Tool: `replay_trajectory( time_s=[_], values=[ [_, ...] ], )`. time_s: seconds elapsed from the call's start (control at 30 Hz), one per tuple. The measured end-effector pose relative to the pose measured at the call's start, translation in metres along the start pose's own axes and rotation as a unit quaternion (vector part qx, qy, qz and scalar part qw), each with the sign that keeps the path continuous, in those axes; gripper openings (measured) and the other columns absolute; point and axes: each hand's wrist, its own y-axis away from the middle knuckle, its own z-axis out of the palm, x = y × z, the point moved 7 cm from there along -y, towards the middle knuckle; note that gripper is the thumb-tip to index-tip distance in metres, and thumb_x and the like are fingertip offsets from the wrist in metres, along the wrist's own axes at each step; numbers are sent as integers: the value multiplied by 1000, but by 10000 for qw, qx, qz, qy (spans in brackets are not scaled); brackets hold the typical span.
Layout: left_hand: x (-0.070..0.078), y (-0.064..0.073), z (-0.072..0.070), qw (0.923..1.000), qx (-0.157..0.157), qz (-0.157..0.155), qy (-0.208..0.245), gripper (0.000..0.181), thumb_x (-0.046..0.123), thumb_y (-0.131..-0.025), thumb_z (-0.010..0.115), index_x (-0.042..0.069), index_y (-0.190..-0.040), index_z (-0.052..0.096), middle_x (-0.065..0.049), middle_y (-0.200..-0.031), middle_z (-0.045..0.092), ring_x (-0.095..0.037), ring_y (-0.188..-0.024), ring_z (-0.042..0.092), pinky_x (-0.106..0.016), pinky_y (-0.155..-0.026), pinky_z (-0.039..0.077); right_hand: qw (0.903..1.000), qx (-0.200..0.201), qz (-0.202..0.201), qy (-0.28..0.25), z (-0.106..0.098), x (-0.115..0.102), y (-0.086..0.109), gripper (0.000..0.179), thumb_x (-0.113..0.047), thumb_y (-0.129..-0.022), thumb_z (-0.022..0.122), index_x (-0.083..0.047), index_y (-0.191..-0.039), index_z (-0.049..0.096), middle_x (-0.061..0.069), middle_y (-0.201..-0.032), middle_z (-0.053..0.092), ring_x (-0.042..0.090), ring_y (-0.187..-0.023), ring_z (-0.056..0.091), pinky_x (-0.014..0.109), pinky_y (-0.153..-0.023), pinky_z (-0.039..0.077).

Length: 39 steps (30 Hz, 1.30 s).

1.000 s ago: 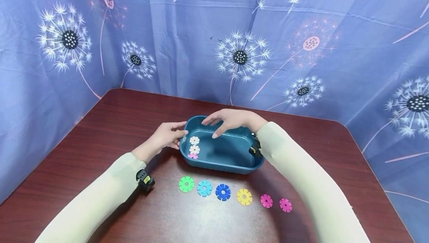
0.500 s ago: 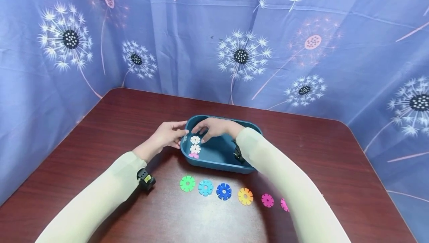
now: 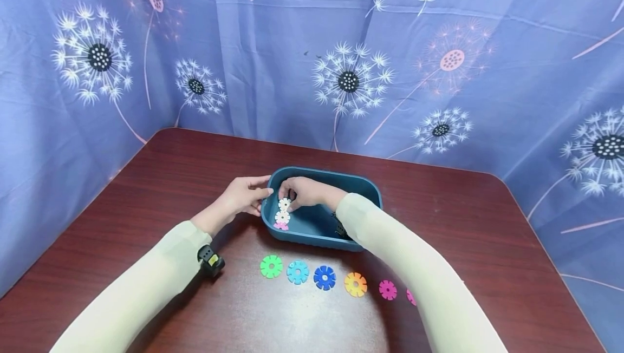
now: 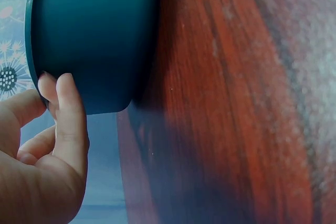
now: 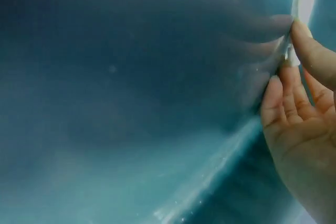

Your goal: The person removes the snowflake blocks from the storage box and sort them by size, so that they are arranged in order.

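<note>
A dark teal plastic basin (image 3: 317, 239) stands on the table. My left hand (image 3: 237, 199) grips its left end, the thumb over the rim; the left wrist view shows those fingers at the basin's edge (image 4: 89, 40). Inside, my right hand (image 3: 306, 191) pinches a white notched snowflake disc (image 3: 284, 204) between thumb and fingertips near the left wall. Another white disc (image 3: 282, 217) and a pink one (image 3: 280, 226) lie in line just in front of it. In the right wrist view my right hand (image 5: 302, 108) holds the white disc (image 5: 295, 59) edge-on; part is hidden by fingers.
In front of the basin lies a row of notched discs: green (image 3: 271, 266), light blue (image 3: 298, 272), dark blue (image 3: 324, 278), yellow (image 3: 356, 285) and pink (image 3: 388, 289). My right sleeve (image 3: 419, 255) partly covers another pink disc (image 3: 411, 296). A blue dandelion-print curtain (image 3: 273, 71) hangs behind the table.
My right hand has moved left and down into the basin, and its fingers have closed on the white disc. The left hand has stayed at the basin's left end.
</note>
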Motion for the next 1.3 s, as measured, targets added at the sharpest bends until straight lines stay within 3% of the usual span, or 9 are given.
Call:
replay_trajectory(
  time_s=[0.23,0.37,0.53,0.8,1.07,1.3],
  values=[
    [-1,-2,3,10000,-31,47,-3,56,16,-103,62,8,-155,44,2,-62,58,-6,-51,59,-19,-56,58,9996,117,40,-254,-13,4,10,21,-1,-91,74,-2,-111,70,13,-105,70,19,-95,63,27,-88,58],
    [-1,-2,3,10000,-9,61,-2,56,16,-102,62,8,-155,45,2,-61,58,-5,-51,59,-19,-56,58,9986,337,10,-404,-31,4,21,21,1,-91,72,0,-112,73,15,-104,73,20,-96,67,28,-87,60],
    [-3,-2,2,10000,11,42,-31,56,15,-102,63,7,-154,45,1,-61,57,-6,-51,58,-19,-56,58,9929,776,259,-864,-57,4,43,22,1,-91,72,2,-113,74,17,-105,75,22,-98,71,31,-89,63],
    [-4,0,1,10000,42,14,7,57,14,-102,63,7,-155,44,2,-60,56,-6,-51,57,-19,-56,58,9729,1281,759,-1769,-90,3,99,23,-2,-94,70,2,-116,73,19,-108,76,21,-92,75,48,-94,62],
    [-3,0,-1,10000,57,-4,-9,58,14,-102,63,7,-156,43,1,-61,57,-6,-52,58,-19,-57,59,9606,1439,1002,-2155,-103,12,156,28,0,-94,68,9,-121,69,14,-105,78,5,-84,73,37,-88,64],
    [-2,-1,-1,10000,23,12,33,58,15,-102,63,7,-155,43,1,-61,57,-6,-52,58,-19,-57,59,9588,1493,1175,-2111,-96,18,202,29,-4,-94,71,7,-121,69,8,-102,79,10,-87,76,37,-88,64]
  ],
)
